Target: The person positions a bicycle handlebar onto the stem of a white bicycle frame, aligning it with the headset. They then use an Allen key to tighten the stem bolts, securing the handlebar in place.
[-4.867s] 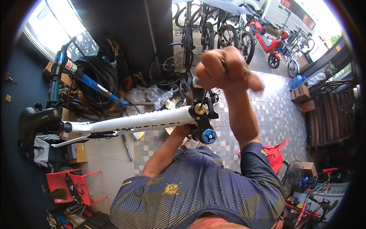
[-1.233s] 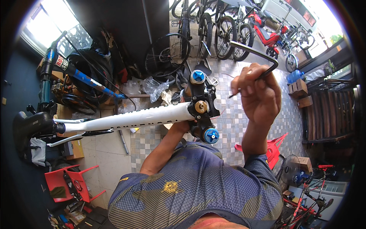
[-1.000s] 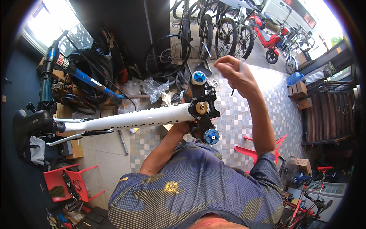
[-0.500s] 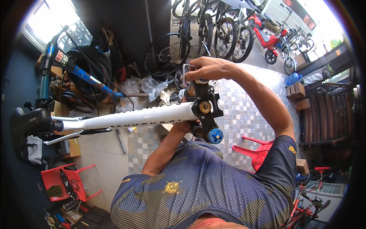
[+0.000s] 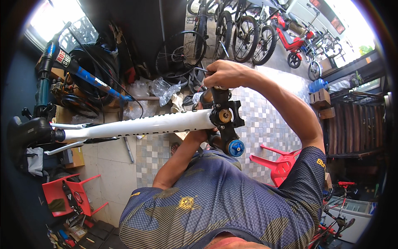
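A white bicycle frame tube point(image 5: 145, 124) lies level in front of me, with a black saddle point(image 5: 29, 133) at its left end. At its right end is a black fork crown point(image 5: 232, 120) with a gold cap point(image 5: 225, 115) and a blue knob point(image 5: 236, 148). My right hand point(image 5: 226, 74) is closed over the top of the crown, and a thin black bent rod sticks out of the fist to the left. My left hand point(image 5: 203, 136) reaches up under the tube and grips by the crown, partly hidden behind it.
A bare wheel point(image 5: 180, 54), plastic bags and a blue suspension fork point(image 5: 83, 70) lie on the tiled floor behind the frame. Parked bicycles point(image 5: 244, 33) and a red scooter point(image 5: 290, 39) stand farther back. Red plastic chairs are at lower left point(image 5: 62, 195) and right point(image 5: 277, 164).
My right hand, raised to the right with a thin bent rod a second ago, has come down onto the top of the fork crown. My left hand stayed under the frame.
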A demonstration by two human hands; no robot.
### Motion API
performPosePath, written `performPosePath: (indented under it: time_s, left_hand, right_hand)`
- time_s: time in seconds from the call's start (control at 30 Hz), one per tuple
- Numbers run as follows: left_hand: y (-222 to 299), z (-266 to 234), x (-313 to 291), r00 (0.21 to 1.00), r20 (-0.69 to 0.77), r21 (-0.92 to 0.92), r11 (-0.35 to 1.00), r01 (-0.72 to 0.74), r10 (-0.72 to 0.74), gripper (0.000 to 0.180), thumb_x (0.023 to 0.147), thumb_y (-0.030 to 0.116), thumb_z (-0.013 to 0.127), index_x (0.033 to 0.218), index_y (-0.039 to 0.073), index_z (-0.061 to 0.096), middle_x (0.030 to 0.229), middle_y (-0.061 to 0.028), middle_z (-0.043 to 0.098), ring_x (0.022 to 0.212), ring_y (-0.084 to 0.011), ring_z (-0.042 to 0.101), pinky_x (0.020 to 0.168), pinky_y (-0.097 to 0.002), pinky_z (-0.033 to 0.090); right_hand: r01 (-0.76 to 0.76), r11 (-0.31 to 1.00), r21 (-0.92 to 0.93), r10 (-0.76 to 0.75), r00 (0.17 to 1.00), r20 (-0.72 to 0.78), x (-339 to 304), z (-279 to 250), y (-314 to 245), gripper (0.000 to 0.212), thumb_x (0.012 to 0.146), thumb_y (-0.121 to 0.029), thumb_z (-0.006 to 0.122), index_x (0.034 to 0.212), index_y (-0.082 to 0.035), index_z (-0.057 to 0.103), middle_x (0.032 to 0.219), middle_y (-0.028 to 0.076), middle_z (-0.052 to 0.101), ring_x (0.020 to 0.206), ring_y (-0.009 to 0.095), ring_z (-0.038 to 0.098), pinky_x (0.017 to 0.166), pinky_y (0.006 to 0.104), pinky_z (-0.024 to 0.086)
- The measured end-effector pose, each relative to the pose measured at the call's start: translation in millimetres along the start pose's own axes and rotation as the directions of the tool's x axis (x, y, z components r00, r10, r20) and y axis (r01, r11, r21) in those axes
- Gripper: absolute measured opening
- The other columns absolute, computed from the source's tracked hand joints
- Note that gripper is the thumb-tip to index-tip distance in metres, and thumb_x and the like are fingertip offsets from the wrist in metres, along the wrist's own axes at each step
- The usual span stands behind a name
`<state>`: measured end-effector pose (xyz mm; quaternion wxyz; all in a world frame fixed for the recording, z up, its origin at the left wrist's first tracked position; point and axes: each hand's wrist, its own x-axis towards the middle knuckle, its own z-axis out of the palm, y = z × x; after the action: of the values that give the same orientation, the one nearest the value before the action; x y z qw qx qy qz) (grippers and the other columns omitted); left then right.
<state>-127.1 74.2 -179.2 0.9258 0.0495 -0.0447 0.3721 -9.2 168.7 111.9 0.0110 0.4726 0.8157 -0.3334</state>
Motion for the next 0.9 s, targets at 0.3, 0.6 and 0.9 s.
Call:
performPosePath:
  time_s: [0.3, 0.6, 0.9]
  left_hand:
    - [-2, 11, 1, 0.988, -0.156, 0.071, 0.997, 0.013, -0.001, 0.065, 0.101, 0.066, 0.029, 0.124, 0.012, 0.057, 0.103, -0.0057, 0.068, 0.087, -0.0183, 0.066, 0.077, -0.0366, 0.056]
    - [-3, 45, 9, 0.895, -0.439, 0.204, 0.979, 0.018, 0.075, 0.072, 0.099, 0.071, 0.024, 0.112, 0.011, 0.062, 0.080, -0.0029, 0.069, 0.059, -0.0131, 0.063, 0.049, -0.0268, 0.053]
    - [0, 29, 5, 0.990, -0.138, 0.062, 0.998, 0.003, 0.005, 0.068, 0.101, 0.064, 0.034, 0.123, 0.004, 0.059, 0.108, -0.0136, 0.069, 0.097, -0.0242, 0.069, 0.087, -0.0375, 0.058]
  right_hand:
    - [-0.004, 1.000, -0.006, 0.004, 0.999, 0.044, 2, -1, -2, 0.039, 0.080, -0.035, 0.062, 0.091, 0.002, 0.069, 0.075, 0.013, 0.064, 0.069, 0.020, 0.060, 0.066, 0.0373, 0.048]
    - [-0.001, 0.898, 0.440, 0.149, 0.942, -0.301, -6, 9, 29, 0.061, 0.091, -0.062, 0.062, 0.093, -0.001, 0.067, 0.069, 0.002, 0.052, 0.062, 0.012, 0.051, 0.057, 0.0283, 0.040]
    - [0.375, 0.412, 0.830, 0.217, 0.845, -0.489, -113, 82, 78, 0.030, 0.096, -0.028, 0.069, 0.075, -0.007, 0.063, 0.063, -0.006, 0.054, 0.054, 0.000, 0.041, 0.048, 0.0204, 0.028]
